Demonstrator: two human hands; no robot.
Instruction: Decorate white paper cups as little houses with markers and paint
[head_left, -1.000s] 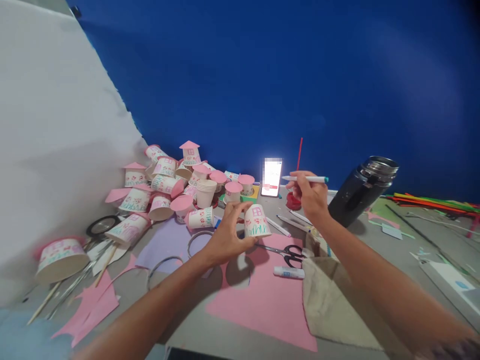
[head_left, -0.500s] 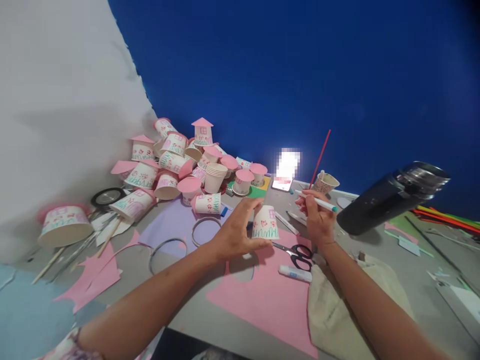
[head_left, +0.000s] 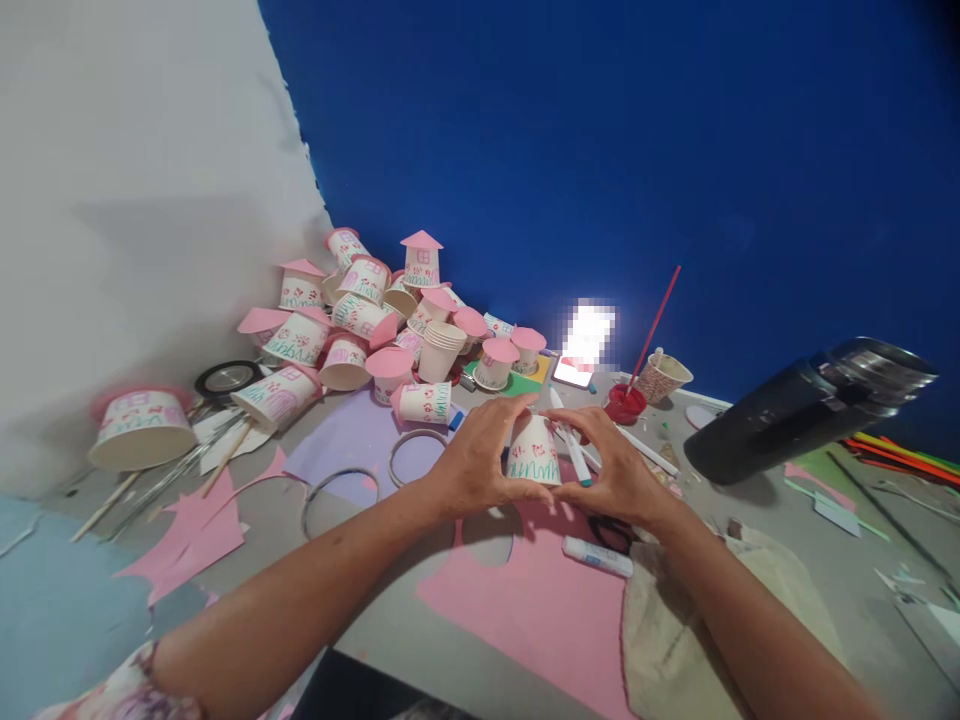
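Observation:
An upturned paper cup [head_left: 534,455] with a pink window, red marks and green grass lines stands over a pink paper sheet [head_left: 547,610]. My left hand [head_left: 480,462] wraps its left side. My right hand [head_left: 611,470] touches its right side while gripping a white marker with a teal tip [head_left: 571,447], tip down beside the cup. Both hands are closed around what they hold.
A heap of decorated cups with pink roofs [head_left: 360,320] fills the back left corner. A glue stick [head_left: 598,556], partly hidden scissors, a black flask [head_left: 810,410], a red paint pot with a brush [head_left: 625,402], a lit phone [head_left: 579,350] and a beige cloth [head_left: 697,610] lie around.
My right hand has come in from the right with the marker and now touches the cup. The left hand has kept hold of the cup. The view shifted left.

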